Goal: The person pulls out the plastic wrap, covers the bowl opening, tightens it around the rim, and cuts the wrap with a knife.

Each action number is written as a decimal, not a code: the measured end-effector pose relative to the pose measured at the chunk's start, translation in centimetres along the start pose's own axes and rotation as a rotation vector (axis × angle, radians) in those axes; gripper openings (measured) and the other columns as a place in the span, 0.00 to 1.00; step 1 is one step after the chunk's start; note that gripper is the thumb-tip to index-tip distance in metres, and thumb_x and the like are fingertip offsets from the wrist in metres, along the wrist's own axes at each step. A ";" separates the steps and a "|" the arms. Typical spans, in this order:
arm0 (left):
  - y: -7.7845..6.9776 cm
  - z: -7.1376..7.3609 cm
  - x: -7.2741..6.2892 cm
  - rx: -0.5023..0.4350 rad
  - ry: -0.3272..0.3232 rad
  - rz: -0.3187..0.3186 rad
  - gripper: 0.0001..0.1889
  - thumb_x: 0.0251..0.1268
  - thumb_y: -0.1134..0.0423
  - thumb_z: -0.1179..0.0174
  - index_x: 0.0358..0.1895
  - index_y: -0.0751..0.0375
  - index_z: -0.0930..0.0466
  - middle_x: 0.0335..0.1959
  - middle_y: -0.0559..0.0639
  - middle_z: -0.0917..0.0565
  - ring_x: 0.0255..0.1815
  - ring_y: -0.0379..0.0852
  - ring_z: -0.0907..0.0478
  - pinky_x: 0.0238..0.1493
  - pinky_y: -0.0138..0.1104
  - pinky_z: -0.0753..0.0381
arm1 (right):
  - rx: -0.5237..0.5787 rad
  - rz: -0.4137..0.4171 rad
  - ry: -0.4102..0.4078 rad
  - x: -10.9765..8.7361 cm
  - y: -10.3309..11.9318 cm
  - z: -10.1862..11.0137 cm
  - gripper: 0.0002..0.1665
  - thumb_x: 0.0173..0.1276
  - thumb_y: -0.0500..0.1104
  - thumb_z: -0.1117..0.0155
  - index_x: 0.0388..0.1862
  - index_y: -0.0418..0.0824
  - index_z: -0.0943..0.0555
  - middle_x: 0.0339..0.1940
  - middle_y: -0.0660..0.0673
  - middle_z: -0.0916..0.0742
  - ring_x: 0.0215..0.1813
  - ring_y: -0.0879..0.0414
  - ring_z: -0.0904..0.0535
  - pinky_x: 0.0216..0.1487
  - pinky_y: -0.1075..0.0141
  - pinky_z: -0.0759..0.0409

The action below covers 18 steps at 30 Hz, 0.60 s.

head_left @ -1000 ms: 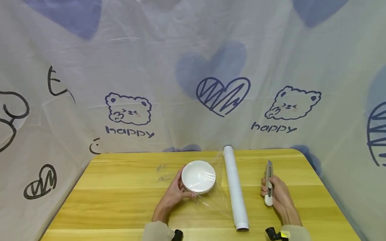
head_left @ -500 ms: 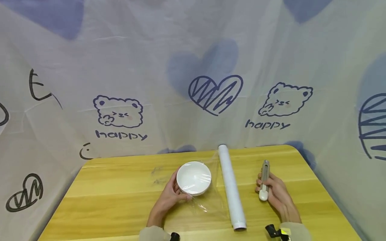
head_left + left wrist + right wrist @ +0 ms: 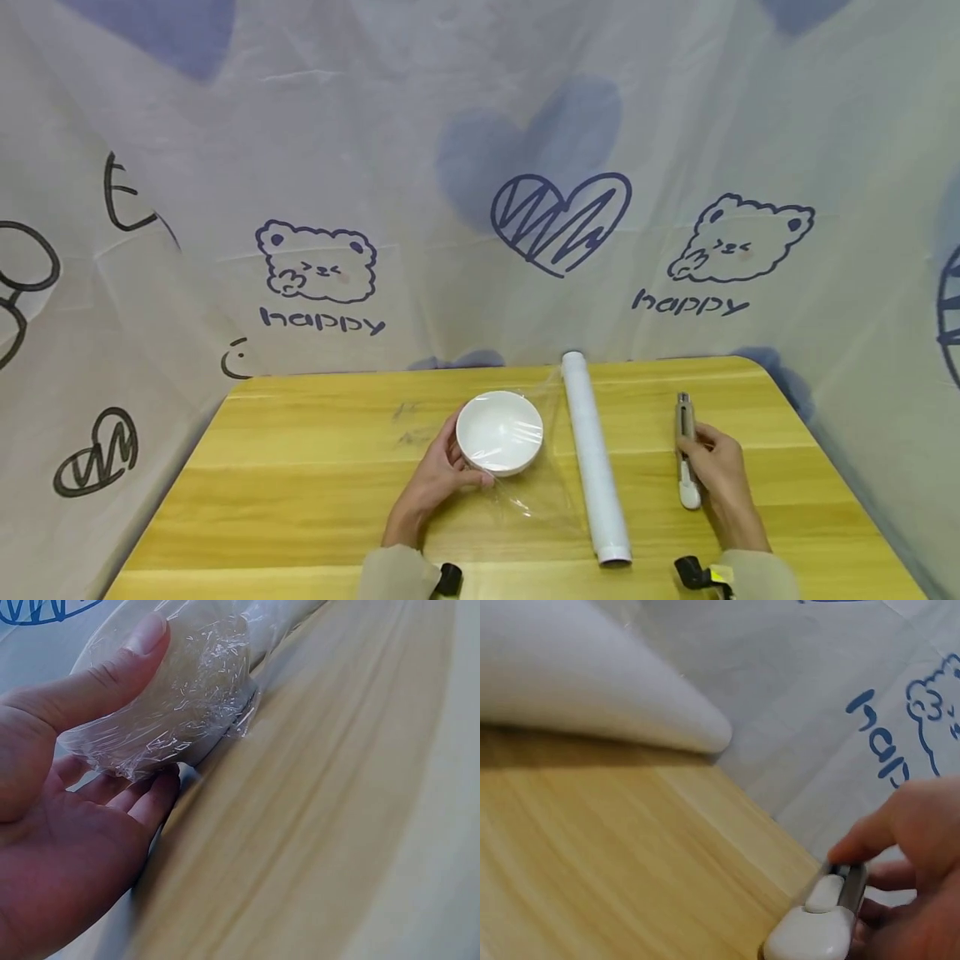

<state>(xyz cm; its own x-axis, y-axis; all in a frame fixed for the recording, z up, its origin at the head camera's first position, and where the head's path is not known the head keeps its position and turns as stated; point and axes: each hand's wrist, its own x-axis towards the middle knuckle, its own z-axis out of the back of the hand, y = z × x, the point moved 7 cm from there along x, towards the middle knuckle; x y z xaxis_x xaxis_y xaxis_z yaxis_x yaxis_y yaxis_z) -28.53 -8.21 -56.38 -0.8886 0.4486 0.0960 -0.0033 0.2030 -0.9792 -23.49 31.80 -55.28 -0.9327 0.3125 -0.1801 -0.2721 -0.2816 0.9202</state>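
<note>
My left hand (image 3: 433, 485) holds the left side of a white bowl (image 3: 498, 432), thumb near the rim and fingers reaching beneath. Clear cling film (image 3: 553, 487) covers the bowl and runs across to a white cling film roll (image 3: 597, 463). In the left wrist view, wrinkled film (image 3: 191, 697) clings to the bowl's side under the thumb. My right hand (image 3: 724, 473) holds a grey and white utility knife (image 3: 686, 454) right of the roll, thumb on its near side. In the right wrist view, the knife's white end (image 3: 814, 934) faces the camera. No long blade shows at its tip.
The wooden table (image 3: 300, 492) carries all of these things. Grey marks (image 3: 408, 425) show left of the bowl. A pale printed cloth (image 3: 420, 167) hangs behind the table and along both sides.
The blade that stuck out of the knife a second ago no longer shows. My right hand has turned and shifted slightly right from the roll. My left hand keeps its hold on the bowl.
</note>
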 end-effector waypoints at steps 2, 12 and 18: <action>-0.2 0.0 -0.1 0.009 0.011 -0.003 0.66 0.44 0.82 0.22 0.84 0.56 0.57 0.82 0.61 0.48 0.78 0.61 0.41 0.68 0.37 0.26 | -0.143 0.026 -0.068 -0.1 0.1 0.5 0.31 0.79 0.41 0.44 0.72 0.23 0.32 0.58 0.28 0.20 0.48 0.47 0.21 0.35 0.71 0.21; -1.0 0.2 -0.2 0.011 0.053 -0.009 0.65 0.42 0.91 0.30 0.84 0.61 0.60 0.84 0.62 0.54 0.80 0.64 0.49 0.71 0.36 0.30 | -0.408 0.241 -0.210 -0.7 2.3 0.9 0.21 0.73 0.35 0.42 0.61 0.25 0.23 0.44 0.29 0.16 0.44 0.37 0.19 0.43 0.47 0.21; -1.0 0.0 -0.3 0.111 0.005 -0.003 0.66 0.37 0.90 0.27 0.84 0.60 0.55 0.81 0.64 0.47 0.75 0.66 0.39 0.68 0.37 0.27 | -0.434 0.488 -0.026 -4.7 9.0 -2.3 0.07 0.76 0.37 0.37 0.46 0.34 0.16 0.36 0.43 0.14 0.38 0.50 0.18 0.35 0.62 0.19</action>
<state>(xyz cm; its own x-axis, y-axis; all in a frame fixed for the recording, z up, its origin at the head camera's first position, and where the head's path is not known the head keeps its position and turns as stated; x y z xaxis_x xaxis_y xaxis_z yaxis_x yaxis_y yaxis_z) -28.28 -8.56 -55.39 -0.8862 0.4525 0.0997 -0.0570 0.1072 -0.9926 -22.07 25.72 -46.92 -0.9688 0.0766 0.2359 0.1047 -0.7359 0.6689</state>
